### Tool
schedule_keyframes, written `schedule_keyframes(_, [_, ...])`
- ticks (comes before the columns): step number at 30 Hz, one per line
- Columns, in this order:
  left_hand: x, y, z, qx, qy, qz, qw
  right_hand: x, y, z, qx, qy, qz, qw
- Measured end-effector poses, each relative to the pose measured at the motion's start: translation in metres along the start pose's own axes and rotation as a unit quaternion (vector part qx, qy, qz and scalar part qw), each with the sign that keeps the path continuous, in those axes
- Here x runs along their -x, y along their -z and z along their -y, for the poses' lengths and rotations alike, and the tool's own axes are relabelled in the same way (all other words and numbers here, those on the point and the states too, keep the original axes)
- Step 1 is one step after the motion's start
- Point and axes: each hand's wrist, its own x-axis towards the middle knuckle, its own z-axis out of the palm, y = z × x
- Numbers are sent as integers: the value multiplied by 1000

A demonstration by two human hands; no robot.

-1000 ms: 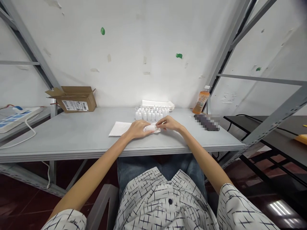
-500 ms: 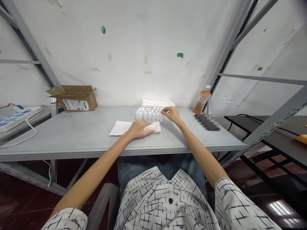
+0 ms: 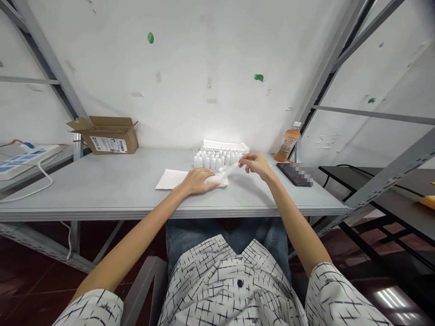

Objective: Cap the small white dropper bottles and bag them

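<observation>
My left hand (image 3: 197,181) lies over a white plastic bag (image 3: 169,179) flat on the table, its thumb and fingers holding down the bag's right part around something white. Just to the right, my right hand (image 3: 255,164) is closed in a pinch on the end of a small white bottle (image 3: 232,168). That bottle is tilted, its other end close to the right end of the bag; its outline is blurred. Behind both hands stand several small white nozzle bottles (image 3: 212,160) in a tight group.
White packaging (image 3: 224,145) lies behind the bottles against the wall. An open cardboard box (image 3: 110,136) sits at the back left. A drink bottle (image 3: 287,144) and a dark phone (image 3: 292,174) are on the right. A power strip (image 3: 27,160) lies far left.
My right hand has moved right and slightly toward me from the bottle group, with a small white bottle now in its pinch. My left hand stays on the bag.
</observation>
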Motion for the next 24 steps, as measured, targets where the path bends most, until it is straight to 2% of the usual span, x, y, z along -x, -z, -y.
schedule_keyframes(7, [1,-2,2,-8,1,0,1000,5,-18,-17,-6,-45,143,989])
schedule_keyframes(11, [0,-3,2,-10,3,-1,1000,5,-27,-22,18,-4,221,975])
schedule_keyframes(16, [0,-3,3,-15,-6,-4,1000,3,-54,-21,57,87,233,967])
schedule_keyframes(19, [1,-2,3,-16,-6,-9,1000,1,-71,-20,90,114,209,967])
schedule_keyframes(21, [1,-2,3,-13,-4,-12,1000,-1,-75,-20,97,115,201,968])
schedule_keyframes(24, [1,-2,3,-6,-1,-11,1000,0,-66,-21,96,104,198,970])
